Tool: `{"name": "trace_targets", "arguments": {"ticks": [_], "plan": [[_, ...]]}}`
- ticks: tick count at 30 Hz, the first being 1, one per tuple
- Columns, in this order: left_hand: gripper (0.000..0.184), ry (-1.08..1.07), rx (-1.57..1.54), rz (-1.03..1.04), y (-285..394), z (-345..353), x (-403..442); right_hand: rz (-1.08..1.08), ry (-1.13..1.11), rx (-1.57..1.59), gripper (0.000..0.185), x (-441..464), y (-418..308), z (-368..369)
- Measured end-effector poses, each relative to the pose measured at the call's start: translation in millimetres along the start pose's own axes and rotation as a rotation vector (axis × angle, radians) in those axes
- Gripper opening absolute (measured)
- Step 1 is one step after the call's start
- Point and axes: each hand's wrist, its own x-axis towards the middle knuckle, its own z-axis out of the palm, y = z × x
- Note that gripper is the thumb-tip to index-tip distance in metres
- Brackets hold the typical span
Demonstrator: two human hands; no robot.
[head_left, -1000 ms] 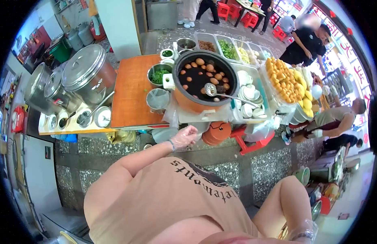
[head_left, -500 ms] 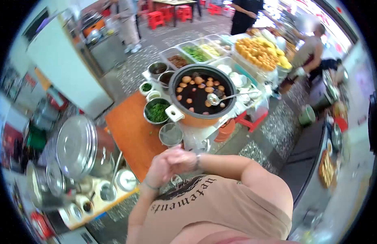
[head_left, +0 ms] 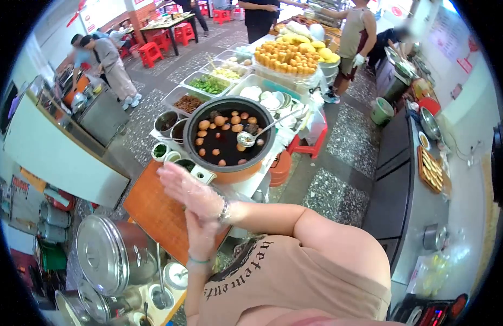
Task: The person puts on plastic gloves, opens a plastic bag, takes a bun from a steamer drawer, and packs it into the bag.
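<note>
My right hand (head_left: pixel 190 190) reaches across from the right with its fingers stretched out over the orange-brown board (head_left: pixel 153 198). A shiny clear film, possibly a thin plastic glove, seems to cover it, and a bracelet sits at its wrist. My left hand (head_left: pixel 201 236), with a teal band on its wrist, touches the heel of the right hand from below; its fingers are mostly hidden and blurred. Just beyond the hands stands a large pot (head_left: pixel 229 173) of dark broth with eggs (head_left: pixel 220 120) and a slotted ladle (head_left: pixel 246 139). A small cup of chopped greens (head_left: pixel 160 150) stands beside it.
Tubs of chopped greens (head_left: pixel 209 82) and shredded brown food (head_left: pixel 187 103) stand behind the pot, near piled fried dough sticks (head_left: pixel 286 58). A big lidded steel pot (head_left: pixel 102 255) is at lower left. A steel counter (head_left: pixel 406 201) runs along the right. Several people are farther back.
My view has turned right. My hands, clasped together before, have separated partly; the right fingers are now extended toward the pot, and the left hand sits lower, at the right hand's base.
</note>
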Motion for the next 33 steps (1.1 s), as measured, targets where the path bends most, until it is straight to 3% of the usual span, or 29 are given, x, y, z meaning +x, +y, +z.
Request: {"name": "trace_targets", "arguments": {"ticks": [2,3,7,9,12,16,20,22,23,24,26,27,29,31,32,33], "plan": [[0.06,-0.21,0.297,-0.009,-4.7,13.0,-0.7,-0.097,0.118,-0.272,0.068,-1.3,-22.5,-6.8],[0.049,-0.174,0.52,0.023,-3.4,19.9,0.9,-0.158,0.124,-0.287,0.07,-0.4,-28.6,-18.2],[0.028,-0.224,0.705,0.117,-2.6,48.2,15.7,-0.147,0.26,-0.53,0.077,-9.0,-44.2,-45.9],[0.017,-0.406,0.983,0.345,-14.2,50.9,21.8,-0.118,0.331,-0.492,0.078,-10.6,-54.8,-52.7],[0.021,-0.437,1.046,0.353,-13.8,62.8,25.5,-0.119,0.417,-0.534,0.071,-11.9,-62.3,-62.6],[0.025,-0.56,1.213,0.362,-10.8,68.2,29.0,0.084,0.539,-0.355,0.066,-6.5,-69.8,-79.2],[0.029,-0.727,1.041,0.325,4.9,70.6,29.5,0.194,0.637,-0.245,0.07,-3.7,-71.8,-92.0],[0.031,-0.43,0.378,0.203,8.1,67.6,27.5,0.148,0.388,0.0,0.068,-3.2,-87.2,-85.2],[0.04,-0.368,-0.308,0.017,-12.3,54.2,38.8,0.154,0.399,0.013,0.07,-4.8,-89.0,-69.9],[0.049,-0.283,-0.719,-0.009,-5.9,50.7,40.7,0.152,0.294,0.098,0.07,-8.6,-88.2,-51.4],[0.058,-0.217,-1.216,-0.081,-8.9,48.6,47.0,0.231,0.103,0.038,0.069,-24.2,-78.9,-20.5],[0.058,-0.216,-1.216,-0.077,-3.4,51.8,46.7,0.145,0.097,0.088,0.057,-24.7,-74.7,-14.0],[0.056,0.044,-1.0,-0.034,12.3,61.9,41.5,0.165,0.154,0.062,0.047,-26.0,-68.7,-13.0],[0.06,-0.025,-0.857,0.068,11.7,62.4,47.2,0.235,0.328,0.098,0.024,-25.0,-59.0,-5.4],[0.064,-0.108,-0.703,0.147,13.7,58.2,49.1,0.166,0.451,0.132,0.029,-30.6,-45.2,2.8],[0.065,-0.127,-0.645,0.217,15.7,58.2,49.7,0.176,0.411,0.089,0.038,-33.9,-35.9,-2.5]]}}
